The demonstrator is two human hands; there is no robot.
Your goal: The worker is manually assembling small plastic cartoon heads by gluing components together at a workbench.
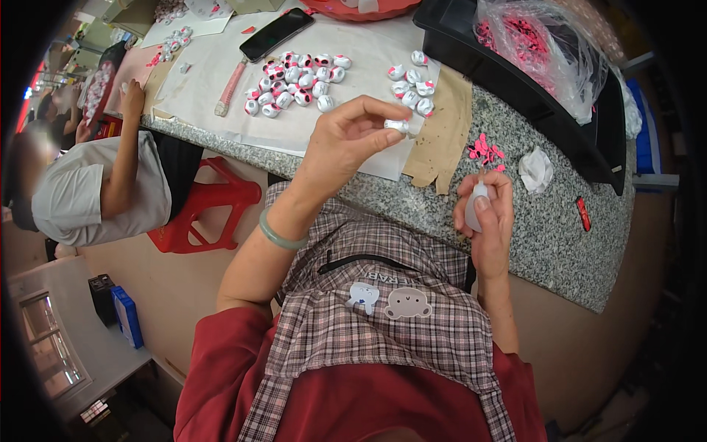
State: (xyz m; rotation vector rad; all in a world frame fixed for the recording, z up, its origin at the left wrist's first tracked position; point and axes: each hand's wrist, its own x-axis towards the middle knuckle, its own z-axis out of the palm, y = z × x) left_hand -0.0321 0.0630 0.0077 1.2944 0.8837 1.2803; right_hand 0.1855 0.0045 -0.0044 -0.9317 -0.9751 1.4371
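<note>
A white little ball (397, 126) is being pinched tight by the left hand (346, 144), right at its fingertips. A small white bottle (477, 206) is being squeezed inside the closed right hand (487, 214).

My left hand (346, 144) pinches one small white bead-like piece (396, 126); my right hand (487, 214) grips a small white squeeze bottle (477, 205). On the granite counter (545, 221): clustered white-and-pink pieces (294, 82), loose pink cutouts (484, 151), a phone (276, 34).

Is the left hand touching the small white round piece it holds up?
Touching: the head view shows the left hand pinching the small white round piece between fingertips.
</note>
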